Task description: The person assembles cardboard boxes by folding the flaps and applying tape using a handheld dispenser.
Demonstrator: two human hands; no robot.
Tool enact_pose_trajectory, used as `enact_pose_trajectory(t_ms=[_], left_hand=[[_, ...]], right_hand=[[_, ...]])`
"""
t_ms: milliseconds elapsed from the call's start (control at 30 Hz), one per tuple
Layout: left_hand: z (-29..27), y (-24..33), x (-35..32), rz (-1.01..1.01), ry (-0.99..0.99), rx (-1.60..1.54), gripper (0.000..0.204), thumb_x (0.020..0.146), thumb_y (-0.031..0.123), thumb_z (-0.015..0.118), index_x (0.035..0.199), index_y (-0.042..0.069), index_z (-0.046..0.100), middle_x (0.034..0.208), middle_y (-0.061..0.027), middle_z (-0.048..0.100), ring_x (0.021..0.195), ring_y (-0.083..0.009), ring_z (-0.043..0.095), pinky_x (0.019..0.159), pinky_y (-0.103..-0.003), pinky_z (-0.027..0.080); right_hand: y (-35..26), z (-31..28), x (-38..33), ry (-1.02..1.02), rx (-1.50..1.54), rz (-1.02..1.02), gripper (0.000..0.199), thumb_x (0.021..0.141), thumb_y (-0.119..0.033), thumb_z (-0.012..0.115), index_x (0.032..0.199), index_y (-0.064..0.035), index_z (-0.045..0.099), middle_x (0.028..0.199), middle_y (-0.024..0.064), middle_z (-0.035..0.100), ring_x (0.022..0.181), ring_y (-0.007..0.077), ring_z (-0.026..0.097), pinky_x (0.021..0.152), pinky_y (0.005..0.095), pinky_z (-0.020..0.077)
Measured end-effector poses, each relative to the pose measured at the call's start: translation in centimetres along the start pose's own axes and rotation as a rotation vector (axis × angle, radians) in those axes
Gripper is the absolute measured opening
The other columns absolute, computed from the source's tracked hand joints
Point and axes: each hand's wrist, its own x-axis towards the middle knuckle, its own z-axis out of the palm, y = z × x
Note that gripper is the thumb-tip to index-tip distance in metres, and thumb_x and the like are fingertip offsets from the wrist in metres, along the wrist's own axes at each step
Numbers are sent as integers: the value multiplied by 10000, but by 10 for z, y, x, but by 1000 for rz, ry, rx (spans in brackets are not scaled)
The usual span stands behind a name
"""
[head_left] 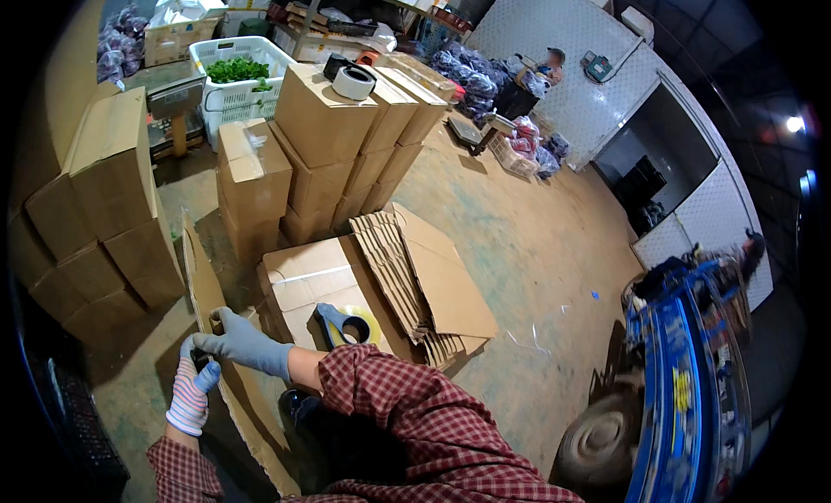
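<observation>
Head view: gloved left hand (189, 392) and right hand (246, 340) close together, clamped on the edge of a corrugated cardboard sheet (204, 278); left hand at its left side, right hand across from its right; farther right, a tape dispenser (328, 321) on flattened cartons (313, 276).

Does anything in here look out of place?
Just slightly: a thin white strip and a small blue scrap lie loose on the floor, like stray litter. The flattened cartons also sit askew on the cardboard pile, unlike the neatly stacked boxes behind.
</observation>
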Motion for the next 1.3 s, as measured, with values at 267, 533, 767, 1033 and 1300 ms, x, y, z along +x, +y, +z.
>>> enact_pose_trajectory(t_ms=[267, 533, 767, 1033, 1300], left_hand=[[8, 3, 2, -48, 51, -14, 936, 655, 367, 777, 1389, 7, 322, 1313, -103, 442, 1205, -217, 413, 1030, -341, 321], [8, 15, 3, 2, 60, 39, 907, 632, 345, 778, 1378, 38, 364, 1277, -117, 469, 1169, -229, 453, 1002, -342, 366], [8, 29, 2, 27, 44, 153, 944, 618, 371, 786, 1388, 53, 342, 1281, -122, 470, 1185, -254, 461, 1023, -380, 358], [10, 37, 0, 44, 40, 161, 870, 604, 182, 749, 1370, 51, 357, 1275, -119, 477, 1192, -259, 462, 1024, -381, 363], [-14, 22, 6, -7, 202, 471, 532, 648, 43, 616, 1170, -10, 527, 1045, -155, 624, 944, -249, 608, 838, -333, 493]], right_hand=[[8, -3, -5, -50, 156, 28, 785, 830, -481, 649, 1284, 94, 367, 1137, 211, 547, 1034, 236, 546, 875, 312, 445], [4, -5, 1, -73, 173, 61, 737, 833, -409, 675, 1283, 93, 378, 1149, 210, 544, 1047, 244, 545, 890, 321, 442], [-13, -10, -10, -24, 16, 85, 715, 822, -469, 657, 1224, 86, 454, 1120, 211, 569, 1034, 247, 557, 880, 313, 448], [-10, -14, -18, 28, -59, 77, 621, 823, -490, 640, 1096, 61, 552, 994, 190, 620, 963, 246, 585, 841, 336, 454], [-54, -17, -15, 291, -616, 37, 273, 726, -154, 570, 915, 41, 545, 898, 274, 622, 849, 431, 617, 772, 473, 498]])
